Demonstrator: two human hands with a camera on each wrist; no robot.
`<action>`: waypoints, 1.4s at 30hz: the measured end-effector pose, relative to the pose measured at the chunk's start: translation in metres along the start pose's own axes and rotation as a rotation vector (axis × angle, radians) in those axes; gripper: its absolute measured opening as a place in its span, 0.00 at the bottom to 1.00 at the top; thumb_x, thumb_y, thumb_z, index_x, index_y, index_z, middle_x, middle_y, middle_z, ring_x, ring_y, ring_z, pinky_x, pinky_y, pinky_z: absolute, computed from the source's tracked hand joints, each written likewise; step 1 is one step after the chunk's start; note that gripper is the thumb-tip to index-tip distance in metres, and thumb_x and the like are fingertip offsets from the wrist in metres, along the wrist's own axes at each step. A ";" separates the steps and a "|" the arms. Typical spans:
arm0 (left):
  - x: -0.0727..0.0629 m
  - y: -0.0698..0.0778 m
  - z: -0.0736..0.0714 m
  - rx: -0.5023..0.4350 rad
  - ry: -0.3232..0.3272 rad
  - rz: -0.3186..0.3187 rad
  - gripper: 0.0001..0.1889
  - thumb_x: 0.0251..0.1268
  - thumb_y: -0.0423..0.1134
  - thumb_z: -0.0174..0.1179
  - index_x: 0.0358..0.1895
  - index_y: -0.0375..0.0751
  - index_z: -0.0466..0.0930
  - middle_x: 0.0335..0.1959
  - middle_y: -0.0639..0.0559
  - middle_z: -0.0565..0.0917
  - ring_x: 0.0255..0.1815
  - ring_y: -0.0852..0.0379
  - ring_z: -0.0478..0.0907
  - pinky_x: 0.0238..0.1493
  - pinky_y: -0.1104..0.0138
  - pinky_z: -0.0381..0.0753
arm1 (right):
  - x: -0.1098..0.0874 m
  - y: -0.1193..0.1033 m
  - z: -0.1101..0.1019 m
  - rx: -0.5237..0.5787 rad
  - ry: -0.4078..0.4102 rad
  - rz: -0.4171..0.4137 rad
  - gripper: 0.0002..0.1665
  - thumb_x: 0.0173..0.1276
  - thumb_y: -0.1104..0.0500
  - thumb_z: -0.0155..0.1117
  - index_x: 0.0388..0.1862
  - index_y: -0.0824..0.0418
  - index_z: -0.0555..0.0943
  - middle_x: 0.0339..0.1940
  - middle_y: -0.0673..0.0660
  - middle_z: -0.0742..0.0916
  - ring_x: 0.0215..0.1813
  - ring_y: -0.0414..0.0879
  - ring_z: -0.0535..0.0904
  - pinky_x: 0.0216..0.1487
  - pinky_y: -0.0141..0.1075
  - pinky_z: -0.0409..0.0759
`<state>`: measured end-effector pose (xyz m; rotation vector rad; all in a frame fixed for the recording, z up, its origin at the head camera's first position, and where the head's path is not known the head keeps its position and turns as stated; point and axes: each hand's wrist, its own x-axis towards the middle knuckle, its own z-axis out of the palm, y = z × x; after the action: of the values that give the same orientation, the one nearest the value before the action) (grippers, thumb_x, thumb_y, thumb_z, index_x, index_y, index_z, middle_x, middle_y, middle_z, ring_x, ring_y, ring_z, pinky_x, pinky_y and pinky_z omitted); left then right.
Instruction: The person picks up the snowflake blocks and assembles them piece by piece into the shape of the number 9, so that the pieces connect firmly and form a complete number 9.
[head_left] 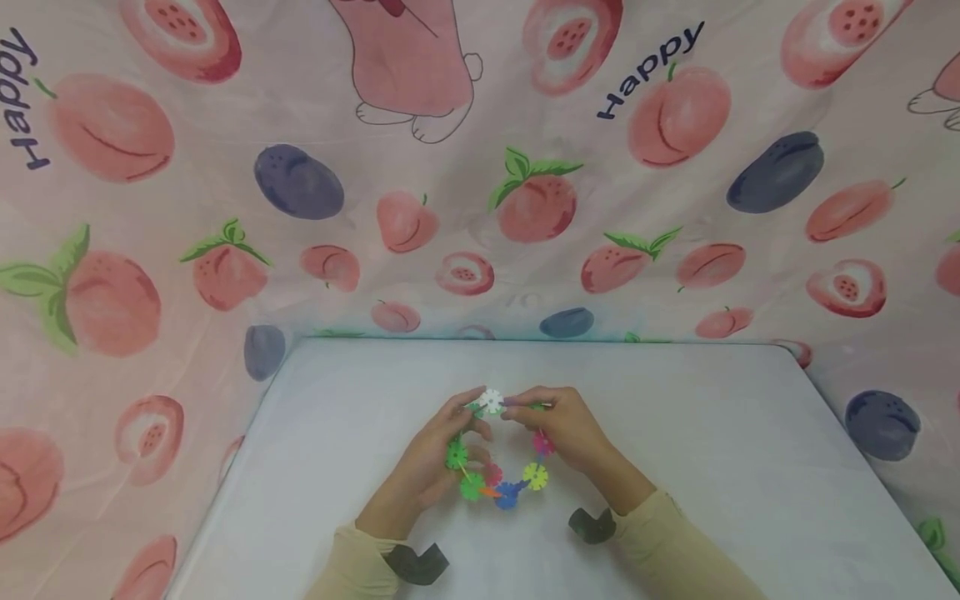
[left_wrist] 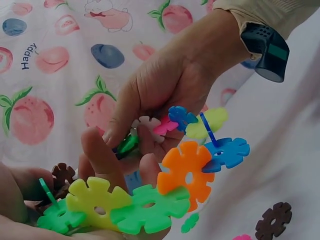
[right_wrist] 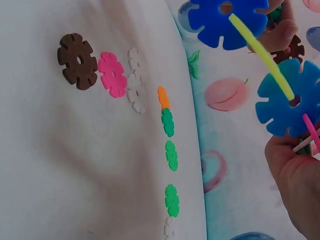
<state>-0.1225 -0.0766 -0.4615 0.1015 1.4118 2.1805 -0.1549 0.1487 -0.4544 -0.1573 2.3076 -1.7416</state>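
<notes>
A person's two bare hands meet over a plain white desk [head_left: 675, 433], holding a curved chain of slotted, flower-shaped plastic discs [head_left: 472, 487] in many colours. The chain lies between the hands as a rough loop, its longer sweep bowing toward the near side. At the far side is the spot that appears to matter most: a white slotted disc [head_left: 491, 402], its face turned to the head camera, sits just right of the left fingertips and just left of the right ones, so neither hand is clearly nearer. The left hand [head_left: 429, 454] has its fingers curled about the left side of the chain, beside a green flower disc [head_left: 456, 455]. The right hand [head_left: 573, 425] pinches between thumb and forefinger right next to the white disc; exactly which piece it grips cannot be told. Below its fingers hangs a pink disc [head_left: 543, 442], then a yellow one [head_left: 536, 477], with a blue disc [head_left: 507, 497] nearest the wearer. Whether the loop is joined at the white disc cannot be told.
</notes>
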 end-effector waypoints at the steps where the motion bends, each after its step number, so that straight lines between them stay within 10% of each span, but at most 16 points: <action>1: 0.000 0.000 0.000 -0.007 0.001 -0.001 0.24 0.85 0.46 0.39 0.79 0.56 0.58 0.43 0.51 0.76 0.30 0.57 0.78 0.41 0.65 0.81 | 0.000 0.000 0.000 -0.011 0.000 -0.005 0.09 0.62 0.49 0.77 0.42 0.47 0.92 0.45 0.48 0.91 0.48 0.49 0.80 0.48 0.39 0.80; 21: -0.001 -0.005 -0.002 -0.131 -0.071 -0.015 0.27 0.86 0.43 0.37 0.82 0.45 0.52 0.40 0.52 0.77 0.27 0.59 0.72 0.33 0.72 0.74 | 0.000 0.009 -0.004 -0.023 -0.076 -0.054 0.10 0.64 0.55 0.75 0.42 0.57 0.91 0.39 0.53 0.92 0.49 0.50 0.79 0.44 0.36 0.78; 31: -0.001 -0.004 -0.001 -0.123 -0.015 -0.033 0.24 0.86 0.45 0.36 0.79 0.51 0.59 0.47 0.53 0.77 0.39 0.56 0.75 0.42 0.65 0.77 | 0.001 0.010 -0.003 0.190 -0.053 0.047 0.18 0.72 0.51 0.67 0.56 0.58 0.85 0.47 0.60 0.89 0.52 0.51 0.86 0.57 0.44 0.84; 42: 0.000 -0.003 -0.002 -0.115 0.034 0.000 0.23 0.86 0.45 0.36 0.77 0.51 0.62 0.52 0.52 0.76 0.44 0.53 0.72 0.50 0.55 0.83 | 0.001 0.006 -0.005 0.477 -0.001 0.147 0.05 0.67 0.68 0.48 0.39 0.62 0.71 0.35 0.56 0.82 0.33 0.45 0.76 0.33 0.30 0.77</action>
<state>-0.1218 -0.0769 -0.4653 0.0222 1.3007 2.2678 -0.1572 0.1551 -0.4584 0.0960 1.7827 -2.1419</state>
